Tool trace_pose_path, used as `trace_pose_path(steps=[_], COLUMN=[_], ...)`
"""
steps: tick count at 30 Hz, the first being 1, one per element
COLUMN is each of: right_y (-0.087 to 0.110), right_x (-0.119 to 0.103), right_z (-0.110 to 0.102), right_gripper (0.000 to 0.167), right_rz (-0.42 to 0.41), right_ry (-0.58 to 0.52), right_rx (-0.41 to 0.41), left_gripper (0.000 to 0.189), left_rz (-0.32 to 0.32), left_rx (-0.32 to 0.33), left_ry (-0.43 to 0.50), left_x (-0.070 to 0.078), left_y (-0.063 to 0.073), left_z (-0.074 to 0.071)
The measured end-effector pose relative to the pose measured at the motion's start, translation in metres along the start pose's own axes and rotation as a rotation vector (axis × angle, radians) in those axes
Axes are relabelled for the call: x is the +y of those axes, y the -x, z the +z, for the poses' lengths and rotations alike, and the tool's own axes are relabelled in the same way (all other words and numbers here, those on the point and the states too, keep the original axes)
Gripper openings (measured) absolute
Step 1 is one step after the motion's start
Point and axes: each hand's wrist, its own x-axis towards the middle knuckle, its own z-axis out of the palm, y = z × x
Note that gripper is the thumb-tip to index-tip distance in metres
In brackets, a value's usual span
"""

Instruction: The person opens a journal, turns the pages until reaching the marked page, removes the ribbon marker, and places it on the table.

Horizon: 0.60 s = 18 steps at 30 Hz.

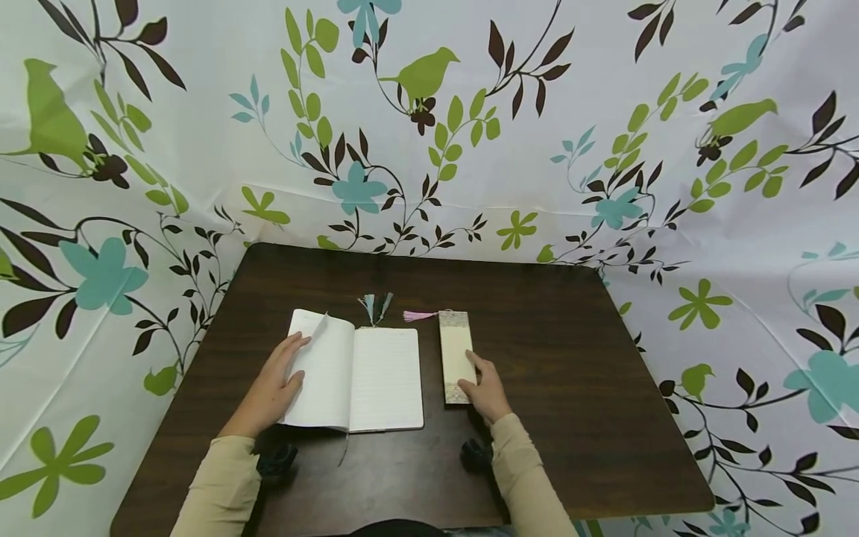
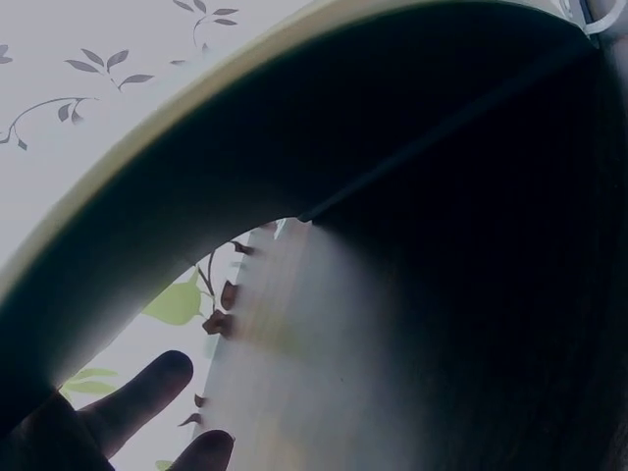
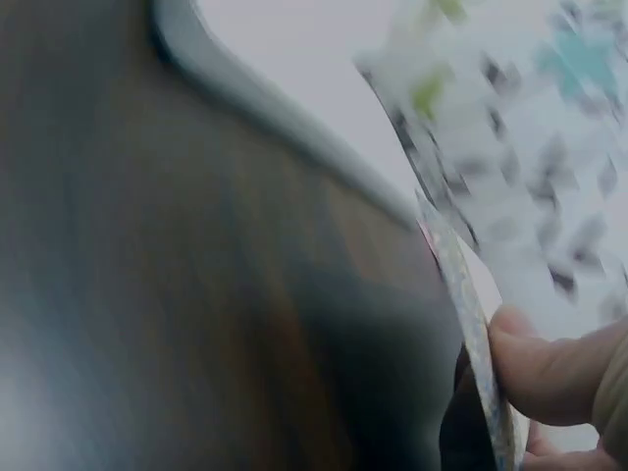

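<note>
An open notebook (image 1: 385, 380) lies on the table, its right page lined and its left page bulging upward. My left hand (image 1: 271, 388) touches the left page's outer edge, fingers extended and thumb apart; fingertips (image 2: 162, 378) show beside the dark underside of a curved sheet or cover in the left wrist view. To the notebook's right, my right hand (image 1: 488, 388) pinches a long cream bookmark (image 1: 456, 354) with patterned ends and a pink tassel (image 1: 419, 316). In the right wrist view the thumb (image 3: 540, 363) presses on the bookmark's face, seen nearly edge-on.
A light blue tassel (image 1: 368, 306) and a dark green tassel (image 1: 385, 306) lie past the notebook's top edge. A thin grey ribbon (image 1: 345, 450) hangs from its lower edge. The dark wooden table (image 1: 570, 418) stands against patterned curtains (image 1: 503, 164) at the back and sides.
</note>
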Motion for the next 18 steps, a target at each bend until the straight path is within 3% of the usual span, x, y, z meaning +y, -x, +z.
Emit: trace_pose_path(steps=[9, 18], right_y=[-0.001, 0.001], right_x=[0.052, 0.09], right_z=[-0.093, -0.176], right_gripper=[0.072, 0.071], right_rz=[0.128, 0.169], right_ry=[0.017, 0.207], right_rx=[0.049, 0.063], left_gripper=[0.058, 0.058], left_rz=[-0.026, -0.011], left_rx=[-0.013, 0.0], left_ry=[0.006, 0.008], left_x=[-0.003, -0.006], left_y=[0.001, 0.002], left_z=[0.001, 0.001])
